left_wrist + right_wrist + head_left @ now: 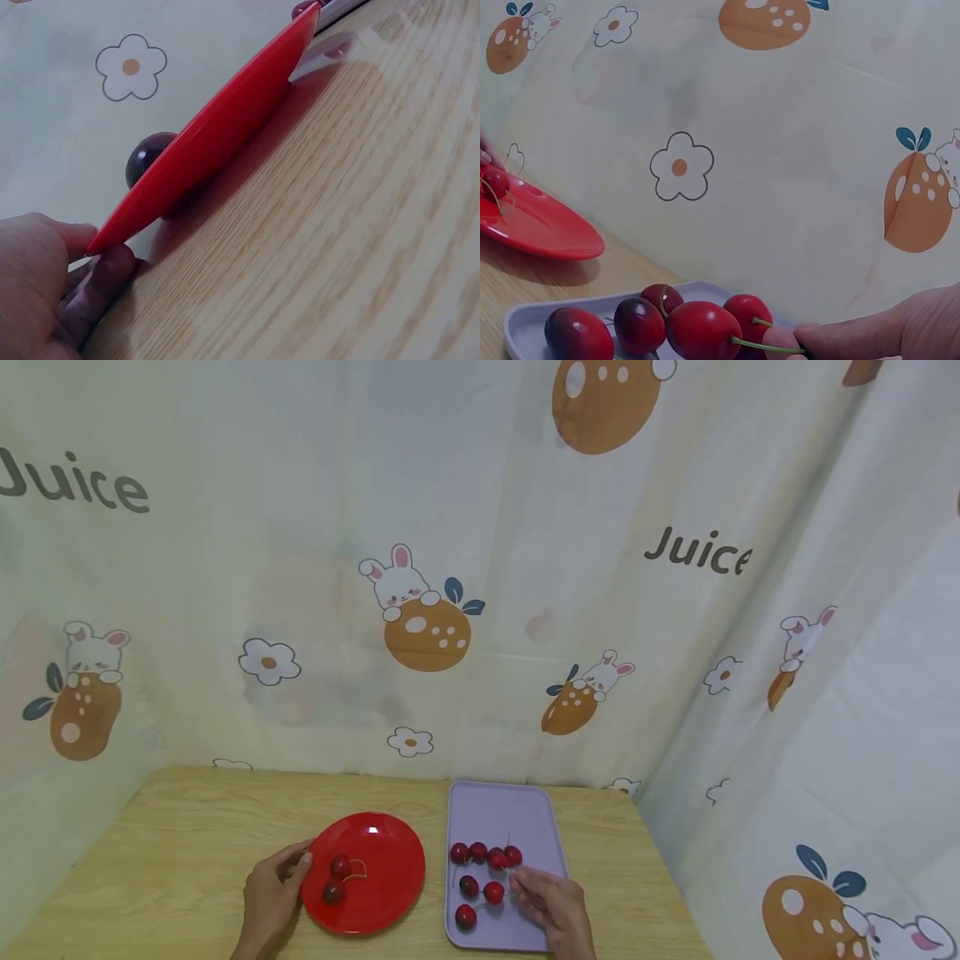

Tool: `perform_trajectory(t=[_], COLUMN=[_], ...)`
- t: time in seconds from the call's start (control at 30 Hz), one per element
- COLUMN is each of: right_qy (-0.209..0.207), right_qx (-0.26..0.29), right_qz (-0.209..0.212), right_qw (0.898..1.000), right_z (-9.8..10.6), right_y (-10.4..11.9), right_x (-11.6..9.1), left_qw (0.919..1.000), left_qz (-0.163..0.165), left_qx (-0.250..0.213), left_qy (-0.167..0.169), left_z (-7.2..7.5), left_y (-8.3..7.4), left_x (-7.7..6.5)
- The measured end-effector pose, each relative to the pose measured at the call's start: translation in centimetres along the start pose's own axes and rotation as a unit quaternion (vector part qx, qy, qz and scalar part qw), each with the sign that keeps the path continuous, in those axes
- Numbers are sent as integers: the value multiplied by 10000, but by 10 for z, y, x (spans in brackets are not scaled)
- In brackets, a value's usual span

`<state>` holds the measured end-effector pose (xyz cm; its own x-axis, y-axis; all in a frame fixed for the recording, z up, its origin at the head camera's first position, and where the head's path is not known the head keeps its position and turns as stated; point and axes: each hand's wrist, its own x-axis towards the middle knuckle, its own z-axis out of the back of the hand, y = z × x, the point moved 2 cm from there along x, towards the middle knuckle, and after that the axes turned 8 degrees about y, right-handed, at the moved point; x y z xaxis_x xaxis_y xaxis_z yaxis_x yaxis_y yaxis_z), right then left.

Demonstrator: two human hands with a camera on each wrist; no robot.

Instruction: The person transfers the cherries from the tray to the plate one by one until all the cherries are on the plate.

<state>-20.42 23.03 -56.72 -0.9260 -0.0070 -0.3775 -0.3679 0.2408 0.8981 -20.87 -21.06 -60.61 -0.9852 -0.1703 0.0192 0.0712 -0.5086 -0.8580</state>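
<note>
My left hand (272, 893) grips the left rim of a red plate (390, 872), thumb above and fingers below; in the left wrist view the plate (217, 135) is seen edge-on. Two dark red cherries (341, 867) with curved stems lie on its left part. Over the lilac tray (502, 810), my right hand (555, 906) pinches the green stem (769, 347) of a red cherry (703, 332) between thumb and finger. That cherry (493, 892) overlaps the tray in the head view. Several other cherries (466, 917) lie around it on the tray.
Plate and tray stand side by side on a light wood-grain table (210, 827), a narrow strip of wood between them. A pale curtain (315, 568) printed with rabbits, fruit and flowers hangs behind the table and along both sides.
</note>
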Motion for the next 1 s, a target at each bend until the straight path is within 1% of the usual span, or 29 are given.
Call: perform_trajectory(t=[0.23,0.43,0.67,1.0], right_qy=[67,77,55,371], right_qx=[2,-19,64,42], right_qz=[-27,-59,-68,203], right_qw=[10000,10000,9999,9991], right_z=[-9,-17,-20,-27], right_y=[3,5,6,5], right_x=[4,5,5,0], left_qw=[10000,10000,10000,10000], left_qz=[-23,-27,28,63], left_qx=[38,27,3,-36], left_qy=[-77,-71,-43,10], left_z=[1,0,0,2], left_y=[-2,-1,-1,-2], left_x=[0,0,2,0])
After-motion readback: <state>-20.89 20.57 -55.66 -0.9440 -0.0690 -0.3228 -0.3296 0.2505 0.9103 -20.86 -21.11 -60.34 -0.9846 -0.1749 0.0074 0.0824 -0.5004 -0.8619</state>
